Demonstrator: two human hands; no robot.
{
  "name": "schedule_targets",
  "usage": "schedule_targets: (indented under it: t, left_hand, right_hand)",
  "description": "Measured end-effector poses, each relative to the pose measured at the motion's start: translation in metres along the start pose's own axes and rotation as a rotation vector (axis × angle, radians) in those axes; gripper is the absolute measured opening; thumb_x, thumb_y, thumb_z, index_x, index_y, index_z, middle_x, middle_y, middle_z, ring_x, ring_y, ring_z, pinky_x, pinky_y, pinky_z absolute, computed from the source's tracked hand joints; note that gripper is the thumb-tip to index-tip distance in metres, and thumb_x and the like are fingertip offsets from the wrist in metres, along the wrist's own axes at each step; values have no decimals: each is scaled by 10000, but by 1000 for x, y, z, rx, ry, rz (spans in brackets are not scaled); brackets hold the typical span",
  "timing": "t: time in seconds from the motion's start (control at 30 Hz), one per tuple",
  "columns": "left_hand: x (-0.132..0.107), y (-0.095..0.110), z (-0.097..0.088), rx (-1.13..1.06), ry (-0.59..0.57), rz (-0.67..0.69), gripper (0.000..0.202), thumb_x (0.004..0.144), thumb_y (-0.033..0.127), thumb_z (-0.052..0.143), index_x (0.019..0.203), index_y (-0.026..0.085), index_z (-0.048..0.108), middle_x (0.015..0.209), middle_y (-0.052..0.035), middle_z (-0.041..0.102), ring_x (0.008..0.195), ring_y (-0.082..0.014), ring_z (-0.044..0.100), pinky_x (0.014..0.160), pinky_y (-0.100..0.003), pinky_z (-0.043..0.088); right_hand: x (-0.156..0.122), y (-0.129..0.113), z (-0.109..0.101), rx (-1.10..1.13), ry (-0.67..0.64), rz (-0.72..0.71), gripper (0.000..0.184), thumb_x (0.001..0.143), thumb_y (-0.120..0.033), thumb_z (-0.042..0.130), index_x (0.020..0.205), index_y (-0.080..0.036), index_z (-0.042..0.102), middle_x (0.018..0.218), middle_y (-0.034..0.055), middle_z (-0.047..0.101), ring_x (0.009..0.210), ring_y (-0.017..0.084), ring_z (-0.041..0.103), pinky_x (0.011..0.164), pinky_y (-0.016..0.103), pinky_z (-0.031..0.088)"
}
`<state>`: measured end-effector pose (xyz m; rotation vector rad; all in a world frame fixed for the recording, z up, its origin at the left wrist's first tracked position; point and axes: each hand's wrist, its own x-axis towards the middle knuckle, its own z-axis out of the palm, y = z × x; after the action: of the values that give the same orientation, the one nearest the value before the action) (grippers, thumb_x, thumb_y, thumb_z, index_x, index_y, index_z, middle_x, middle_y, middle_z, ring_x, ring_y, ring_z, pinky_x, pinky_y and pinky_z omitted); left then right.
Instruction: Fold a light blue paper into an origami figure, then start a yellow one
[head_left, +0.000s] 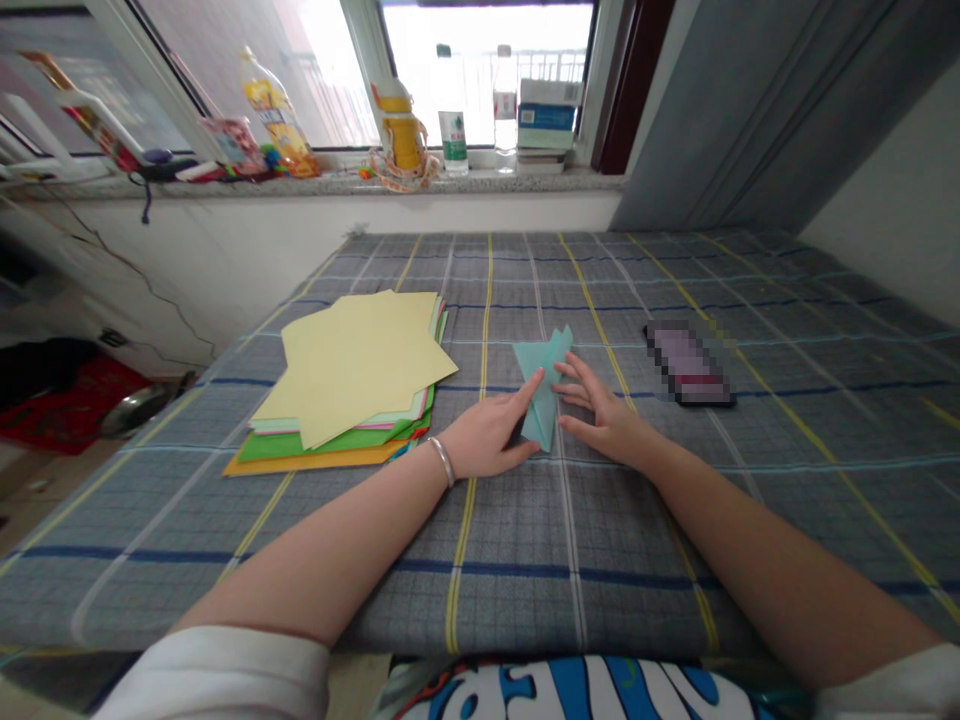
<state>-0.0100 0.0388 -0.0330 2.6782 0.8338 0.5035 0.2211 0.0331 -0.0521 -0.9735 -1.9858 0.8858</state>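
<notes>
A folded light-blue paper (546,400) lies on the checked cloth in front of me, with a pointed flap at its upper left and creased layers at the top right. My left hand (495,428) holds it down from the left: the index finger rests on its face and the thumb is at its bottom edge. The other left fingers are mostly hidden. On the right side, my right hand (600,415) is open with fingers spread, their tips at the paper's right edge. Its thumb is stretched toward the lower part of the paper.
Left of my hands is a stack of coloured paper (360,360), pale yellow sheets on top. A phone (690,365) with a blurred screen lies at the right. Bottles and a box (547,118) stand on the windowsill (480,186) behind. Grey checked cloth (375,570) covers the surface.
</notes>
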Motion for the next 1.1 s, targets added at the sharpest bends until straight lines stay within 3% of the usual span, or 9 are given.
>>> schedule_targets:
  t: [0.13, 0.27, 0.43, 0.6, 0.77, 0.9, 1.1]
  left_hand:
    - [0, 2, -4, 58, -1, -1, 779, 791, 198, 500, 1476, 60, 156, 1134, -162, 595, 1051, -248, 562, 901, -376, 462]
    - [1, 2, -7, 171, 2, 7, 626, 779, 143, 507, 1393, 126, 391, 1043, -105, 602, 989, -223, 546, 913, -365, 447]
    - [1, -6, -4, 383, 11, 20, 339, 858, 234, 551, 1191, 242, 618, 966, -72, 572, 878, -204, 528, 821, -353, 459]
    - [2, -10, -3, 405, 83, 69, 228, 892, 242, 543, 1064, 279, 687, 985, -53, 593, 883, -182, 538, 805, -326, 471]
    - [4, -10, 2, 365, 110, 208, 198, 931, 233, 495, 975, 214, 688, 1076, -31, 652, 1027, -179, 570, 882, -317, 479]
    - [6, -6, 6, 372, 116, 271, 190, 944, 228, 477, 946, 171, 658, 1095, -30, 674, 1050, -183, 592, 914, -333, 487]
    - [10, -2, 9, 336, 117, 237, 181, 947, 214, 453, 910, 149, 617, 1069, -63, 681, 1042, -178, 614, 956, -342, 487]
  right_hand:
    - [-1, -3, 3, -192, -97, -21, 886, 828, -304, 605, 1510, -238, 43, 1366, 143, 514, 1275, 252, 468, 1059, 523, 361]
    - [-1, -6, 4, -348, -118, 0, 803, 831, -313, 591, 1496, -202, 156, 1375, 154, 507, 1288, 265, 452, 1055, 509, 369]
    - [1, -2, 3, -491, -118, -86, 665, 832, -329, 581, 1429, -170, 334, 1378, 145, 500, 1307, 254, 422, 1086, 473, 350]
    - [3, 5, 4, -640, -13, 33, 607, 842, -353, 543, 1380, -104, 411, 1367, 192, 500, 1289, 303, 440, 1079, 494, 360]
    - [4, 10, 8, -641, -3, 61, 620, 840, -327, 522, 1402, -103, 382, 1399, 186, 470, 1323, 302, 401, 1095, 492, 337]
    - [8, 11, 8, -582, -47, 29, 628, 832, -288, 519, 1419, -145, 352, 1420, 153, 458, 1320, 279, 409, 1104, 508, 310]
    - [9, 10, 7, -491, -107, -57, 641, 865, -267, 496, 1460, -235, 259, 1438, 89, 456, 1321, 241, 411, 1116, 536, 269]
